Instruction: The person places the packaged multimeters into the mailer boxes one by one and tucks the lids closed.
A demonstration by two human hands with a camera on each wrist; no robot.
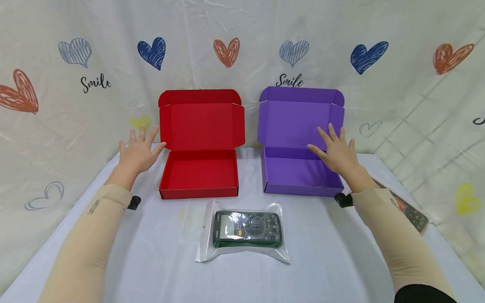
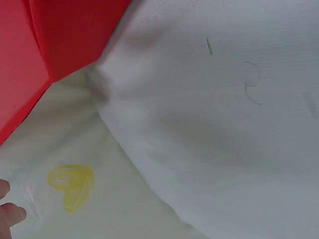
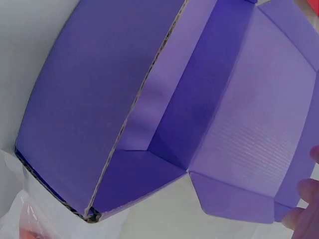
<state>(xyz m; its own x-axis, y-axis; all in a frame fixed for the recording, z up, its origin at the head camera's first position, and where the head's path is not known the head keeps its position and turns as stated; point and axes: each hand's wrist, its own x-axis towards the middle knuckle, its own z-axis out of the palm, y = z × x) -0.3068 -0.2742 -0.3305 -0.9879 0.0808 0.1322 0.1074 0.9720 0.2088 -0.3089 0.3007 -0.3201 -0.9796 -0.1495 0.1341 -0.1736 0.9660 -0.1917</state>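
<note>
Heart-print backdrop (image 1: pixel 257 19), white cloth (image 1: pixel 159 256); red box (image 1: pixel 202 130) and purple box (image 1: pixel 289 134) stand open on it. Left hand (image 1: pixel 138 155) beside red, right hand (image 1: pixel 339 158) over purple, both spread, holding nothing; contact unclear. Probably light, stiff cardboard: grip side walls (image 3: pixel 142 179).

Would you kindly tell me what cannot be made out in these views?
Head: the lettering on the meter, too small, beneath a shiny bag.
Head: part of the dark thing at right, hidden by the right sleeve.
Head: the right inner side of the purple box, partly behind the right grip.
Left wrist: most of the left grip, cut off by the left edge.
</note>
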